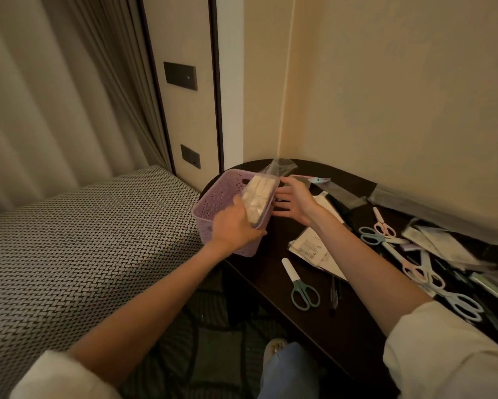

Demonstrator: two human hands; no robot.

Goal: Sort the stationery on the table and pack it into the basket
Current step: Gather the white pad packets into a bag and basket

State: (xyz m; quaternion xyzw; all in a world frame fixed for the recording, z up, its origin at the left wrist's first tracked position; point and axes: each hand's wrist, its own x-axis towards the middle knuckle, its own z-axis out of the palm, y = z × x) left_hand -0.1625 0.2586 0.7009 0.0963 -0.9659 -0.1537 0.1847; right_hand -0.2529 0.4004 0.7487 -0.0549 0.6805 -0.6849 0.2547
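The clear packet (258, 197) of pale blocks sat over the lilac basket (213, 203) at the dark table's (314, 312) left end — our left hand (233, 226) gripped the packet's near end and the basket rim. Our right hand (294, 201) hovered just beside it, fingers spread, holding nothing. Teal scissors (299, 286) lay nearer us; a barcoded label (308, 249) sat between — its print too small to read.

Your left hand (236, 226) covers the near wall of the basket (213, 197), and the packet (258, 197) hides whatever lies inside. At the right edge the bench (328, 312) and its blurred pile of scissors (432, 272) are cut off.
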